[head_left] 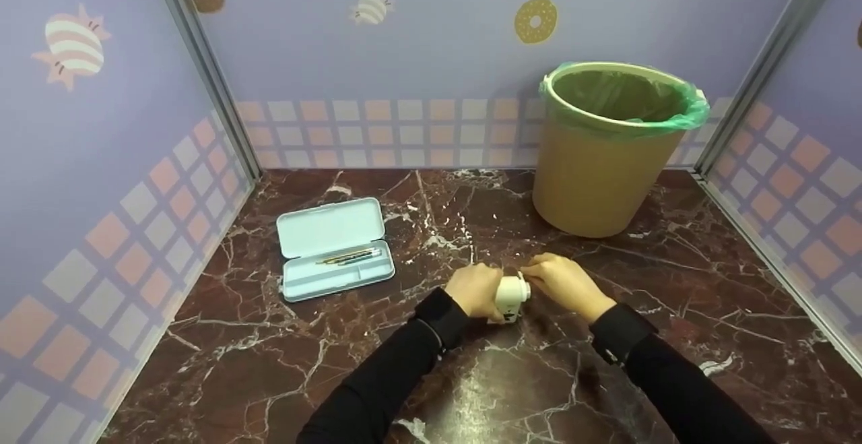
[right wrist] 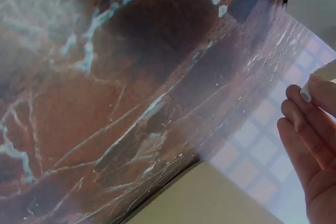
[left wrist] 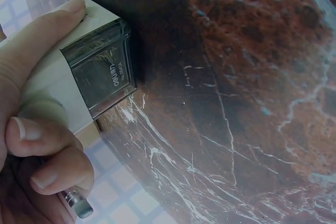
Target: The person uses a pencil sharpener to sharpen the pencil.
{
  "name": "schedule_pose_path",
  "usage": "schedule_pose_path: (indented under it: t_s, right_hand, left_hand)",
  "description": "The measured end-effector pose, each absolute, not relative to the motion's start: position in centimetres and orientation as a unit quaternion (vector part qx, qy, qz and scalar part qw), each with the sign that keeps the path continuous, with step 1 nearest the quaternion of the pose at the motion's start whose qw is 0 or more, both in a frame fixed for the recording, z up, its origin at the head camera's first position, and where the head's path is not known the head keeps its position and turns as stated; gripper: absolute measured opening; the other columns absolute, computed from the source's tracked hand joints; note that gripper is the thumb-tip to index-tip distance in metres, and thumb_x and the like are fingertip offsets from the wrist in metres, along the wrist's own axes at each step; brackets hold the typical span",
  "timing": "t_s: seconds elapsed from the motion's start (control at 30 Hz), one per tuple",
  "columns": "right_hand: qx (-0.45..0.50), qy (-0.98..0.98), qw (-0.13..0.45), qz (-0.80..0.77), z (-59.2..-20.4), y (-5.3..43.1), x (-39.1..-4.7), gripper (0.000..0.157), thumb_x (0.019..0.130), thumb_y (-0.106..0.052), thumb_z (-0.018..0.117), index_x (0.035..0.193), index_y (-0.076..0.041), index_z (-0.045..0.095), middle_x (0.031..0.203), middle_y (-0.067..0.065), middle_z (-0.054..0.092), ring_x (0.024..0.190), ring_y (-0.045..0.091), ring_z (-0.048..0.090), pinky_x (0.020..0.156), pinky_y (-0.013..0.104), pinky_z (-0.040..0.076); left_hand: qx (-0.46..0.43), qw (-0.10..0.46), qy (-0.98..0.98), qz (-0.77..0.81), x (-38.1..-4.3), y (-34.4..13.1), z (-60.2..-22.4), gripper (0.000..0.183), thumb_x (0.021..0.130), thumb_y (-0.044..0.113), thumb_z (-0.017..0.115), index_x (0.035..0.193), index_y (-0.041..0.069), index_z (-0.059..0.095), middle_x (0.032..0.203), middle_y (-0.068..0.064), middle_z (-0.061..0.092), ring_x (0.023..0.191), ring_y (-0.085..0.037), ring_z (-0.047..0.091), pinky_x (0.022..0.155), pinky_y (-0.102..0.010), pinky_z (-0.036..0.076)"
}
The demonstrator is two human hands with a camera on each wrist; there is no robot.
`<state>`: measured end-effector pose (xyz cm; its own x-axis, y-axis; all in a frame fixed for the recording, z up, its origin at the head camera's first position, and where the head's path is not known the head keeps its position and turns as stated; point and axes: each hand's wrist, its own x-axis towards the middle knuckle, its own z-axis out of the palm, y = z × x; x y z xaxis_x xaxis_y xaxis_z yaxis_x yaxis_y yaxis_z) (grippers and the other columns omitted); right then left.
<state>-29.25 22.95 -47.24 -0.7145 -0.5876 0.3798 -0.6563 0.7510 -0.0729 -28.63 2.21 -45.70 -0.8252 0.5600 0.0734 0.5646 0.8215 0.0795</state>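
Observation:
A white crank pencil sharpener [head_left: 510, 296] stands on the table, gripped from its left side by my left hand [head_left: 475, 290]. The left wrist view shows its clear shavings drawer [left wrist: 102, 72] and my thumb lying along the white body. A pencil's eraser end with a metal band [left wrist: 79, 202] pokes out beneath my curled left fingers; the rest of it is hidden by the hand. On the other side, my right hand [head_left: 566, 283] pinches the small white crank handle [right wrist: 306, 95] between thumb and index finger, the other fingers curving alongside.
To the left lies an open light-blue pencil case [head_left: 330, 228] with several pencils [head_left: 350, 257] in its tray. A tan bin [head_left: 592, 181] lined with a green bag [head_left: 690, 117] stands at the back right. Purple panels [head_left: 431, 46] enclose the marbled table [head_left: 269, 363].

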Motion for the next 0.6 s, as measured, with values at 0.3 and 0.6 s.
schedule_pose_path:
  t_s: [0.3, 0.6]
  right_hand:
    - [0.368, -0.914, 0.121, 0.120, -49.2, 23.2, -27.0, 0.006, 0.087, -0.013, 0.077, 0.087, -0.008, 0.078, 0.086, 0.007, 0.075, 0.078, 0.024, 0.071, 0.072, 0.041, 0.060]
    - [0.393, -0.898, 0.153, 0.125, -49.2, 23.8, -24.8, 0.007, 0.085, -0.010, 0.079, 0.092, -0.011, 0.079, 0.090, 0.002, 0.075, 0.079, 0.018, 0.071, 0.071, 0.034, 0.060]
  left_hand:
    - [-0.275, 0.028, -0.960, -0.053, -28.5, 2.1, -45.6, 0.051, 0.062, 0.043, 0.095, 0.095, 0.012, 0.071, 0.091, -0.003, 0.077, 0.081, -0.020, 0.074, 0.067, -0.037, 0.060]
    - [-0.262, 0.036, -0.962, -0.061, -28.3, 2.6, -45.8, 0.049, 0.059, 0.043, 0.096, 0.089, 0.013, 0.071, 0.088, -0.002, 0.077, 0.080, -0.020, 0.073, 0.065, -0.036, 0.059]
